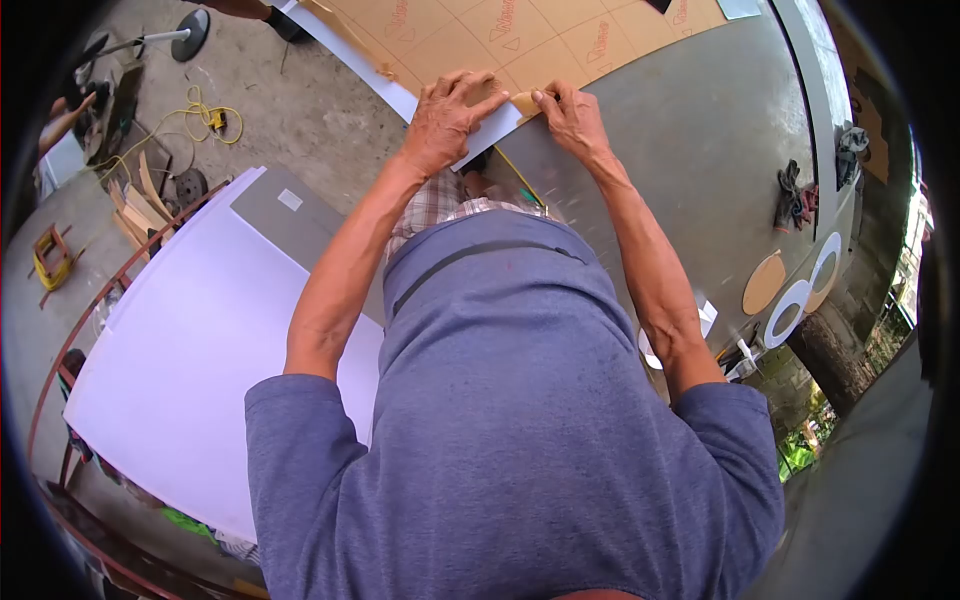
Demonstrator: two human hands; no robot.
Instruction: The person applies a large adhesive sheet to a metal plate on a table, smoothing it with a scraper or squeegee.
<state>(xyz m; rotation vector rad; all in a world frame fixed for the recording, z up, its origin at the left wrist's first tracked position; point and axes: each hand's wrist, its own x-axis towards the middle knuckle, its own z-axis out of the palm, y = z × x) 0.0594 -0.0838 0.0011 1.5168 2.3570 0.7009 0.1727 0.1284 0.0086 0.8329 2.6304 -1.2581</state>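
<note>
A large sheet covered in brown paper with red print [560, 40] lies on the grey tabletop [690, 130]. Along its near left side runs a bare white strip [497, 127], beside a torn, curling paper edge. My left hand [445, 120] rests on this strip with fingers spread, its thumb pointing toward the paper corner. At that corner, my right hand [575, 120] pinches the lifted edge of the brown paper [525, 103] between thumb and fingers. A thin yellow strip [518, 175] hangs below the table edge near my plaid shorts.
White sheets [220, 350] lie on a red metal frame at left, a grey panel [300, 225] on them. Gloves [790, 195] and ring-shaped cutouts [788, 312] sit on the table at right. A yellow cord [180, 125] crosses the floor; another person's hand [88, 102] shows far left.
</note>
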